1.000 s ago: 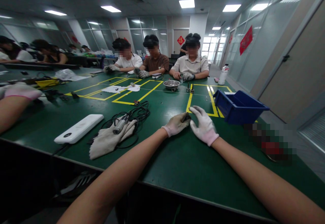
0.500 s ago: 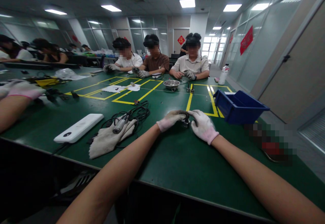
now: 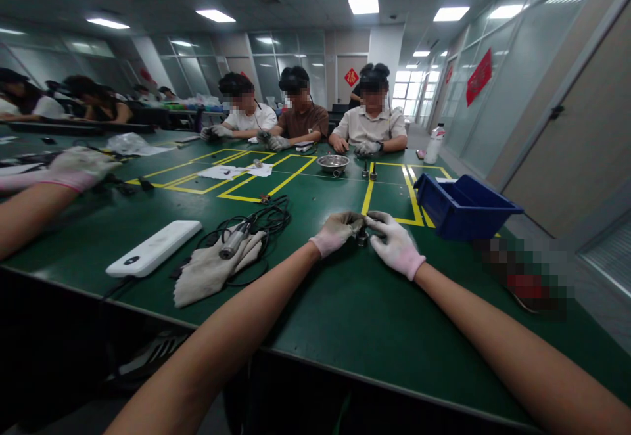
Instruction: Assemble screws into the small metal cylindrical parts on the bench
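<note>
Both my hands wear whitish gloves with pink cuffs and meet over the green table (image 3: pixel 315 310). Between them is a small dark metal part (image 3: pixel 362 238) with a shiny lower end. My left hand (image 3: pixel 340 231) has its fingers closed on the part from the left. On the other side, my right hand (image 3: pixel 392 241) curves toward it, forefinger at its top and thumb a little apart from the forefinger. The fingers hide the upper end of the part.
A blue bin (image 3: pixel 468 208) stands at right. Left lie a white power bank (image 3: pixel 154 249) and a grey glove (image 3: pixel 202 277) under a metal cylinder (image 3: pixel 234 241) with black cables. Beyond are a steel bowl (image 3: pixel 334 163), two upright dark parts (image 3: pixel 373 172) and seated people.
My left hand has shifted slightly right and its fingers have turned around the part. At far left, another person's gloved hand has moved right.
</note>
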A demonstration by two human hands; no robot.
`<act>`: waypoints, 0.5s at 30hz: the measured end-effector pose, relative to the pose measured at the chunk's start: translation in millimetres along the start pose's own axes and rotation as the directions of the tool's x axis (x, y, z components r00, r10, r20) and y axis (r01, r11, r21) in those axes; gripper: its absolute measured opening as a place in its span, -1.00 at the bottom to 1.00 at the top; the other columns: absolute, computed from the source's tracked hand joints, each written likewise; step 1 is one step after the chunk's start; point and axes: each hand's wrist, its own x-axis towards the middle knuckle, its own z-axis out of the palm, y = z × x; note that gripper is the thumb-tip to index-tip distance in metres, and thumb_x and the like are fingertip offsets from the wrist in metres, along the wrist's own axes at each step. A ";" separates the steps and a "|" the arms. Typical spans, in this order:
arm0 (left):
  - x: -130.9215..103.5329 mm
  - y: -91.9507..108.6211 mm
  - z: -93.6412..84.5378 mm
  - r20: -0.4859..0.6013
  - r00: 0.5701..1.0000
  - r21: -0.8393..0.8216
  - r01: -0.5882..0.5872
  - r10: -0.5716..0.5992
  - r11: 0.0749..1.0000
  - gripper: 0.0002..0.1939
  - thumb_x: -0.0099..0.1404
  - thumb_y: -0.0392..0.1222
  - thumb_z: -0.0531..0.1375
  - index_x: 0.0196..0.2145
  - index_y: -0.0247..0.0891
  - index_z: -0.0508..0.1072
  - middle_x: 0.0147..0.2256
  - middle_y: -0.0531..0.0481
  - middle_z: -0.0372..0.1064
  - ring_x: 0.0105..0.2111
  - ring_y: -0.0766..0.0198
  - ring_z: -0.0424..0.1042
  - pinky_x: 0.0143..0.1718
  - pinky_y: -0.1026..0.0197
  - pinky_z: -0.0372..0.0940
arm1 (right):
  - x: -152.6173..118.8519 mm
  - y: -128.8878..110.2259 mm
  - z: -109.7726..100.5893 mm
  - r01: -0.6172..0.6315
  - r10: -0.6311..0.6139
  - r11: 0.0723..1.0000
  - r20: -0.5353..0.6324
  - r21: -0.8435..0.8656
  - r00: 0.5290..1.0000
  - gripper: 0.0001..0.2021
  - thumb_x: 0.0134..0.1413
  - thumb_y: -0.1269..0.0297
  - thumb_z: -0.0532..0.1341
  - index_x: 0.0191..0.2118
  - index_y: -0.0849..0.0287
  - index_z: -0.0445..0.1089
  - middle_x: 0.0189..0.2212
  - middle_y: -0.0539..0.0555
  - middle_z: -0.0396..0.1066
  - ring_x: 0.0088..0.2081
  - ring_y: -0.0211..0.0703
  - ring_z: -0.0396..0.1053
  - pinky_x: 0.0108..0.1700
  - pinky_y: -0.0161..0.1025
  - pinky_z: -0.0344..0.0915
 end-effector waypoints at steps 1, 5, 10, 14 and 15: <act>0.2 0.2 0.8 -0.004 1.000 0.006 -0.004 0.004 1.000 -0.73 0.15 -0.05 0.20 -0.33 -0.35 0.43 -0.43 0.02 0.37 -0.45 0.39 0.30 -0.39 0.32 0.21 | -0.2 2.3 0.4 -0.025 0.024 0.999 0.020 0.035 1.000 -0.59 0.04 0.38 0.10 0.05 0.08 0.35 0.10 0.10 0.20 0.09 -0.12 0.23 0.12 -0.16 0.21; -0.3 2.8 2.8 -0.015 1.000 0.013 -0.007 0.008 1.000 -0.79 0.16 -0.13 0.19 -0.32 -0.36 0.44 -0.43 0.02 0.38 -0.45 0.39 0.30 -0.39 0.32 0.20 | 0.4 11.8 2.6 -0.099 0.082 0.979 0.102 0.179 0.991 -0.61 0.05 0.32 0.13 0.03 0.11 0.38 0.11 0.13 0.22 0.11 -0.10 0.22 0.14 -0.14 0.17; -0.2 2.4 3.8 -0.013 1.000 0.035 -0.009 0.010 0.999 -0.82 0.18 -0.19 0.17 -0.30 -0.37 0.44 -0.40 -0.02 0.39 -0.43 0.38 0.31 -0.38 0.31 0.22 | 1.1 15.8 4.6 -0.107 0.075 0.958 0.127 0.265 0.989 -0.64 0.05 0.31 0.15 0.00 0.15 0.40 0.08 0.13 0.26 0.09 -0.10 0.24 0.14 -0.15 0.17; -0.5 3.1 4.2 0.006 0.999 0.052 -0.034 0.034 0.998 -0.82 0.20 -0.20 0.14 -0.28 -0.34 0.43 -0.38 -0.02 0.40 -0.41 0.37 0.33 -0.35 0.29 0.24 | -0.6 14.3 4.3 -0.070 0.054 0.981 0.092 0.181 0.994 -0.63 0.06 0.33 0.12 0.01 0.11 0.39 0.07 0.12 0.26 0.07 -0.12 0.25 0.13 -0.16 0.18; -0.7 3.7 4.2 0.005 0.999 0.065 -0.040 0.040 0.997 -0.82 0.20 -0.20 0.14 -0.28 -0.34 0.43 -0.38 -0.02 0.40 -0.41 0.36 0.33 -0.35 0.29 0.24 | -1.1 13.8 4.3 -0.049 0.038 0.988 0.077 0.149 0.996 -0.63 0.06 0.34 0.11 0.02 0.11 0.38 0.07 0.12 0.25 0.07 -0.13 0.26 0.14 -0.16 0.17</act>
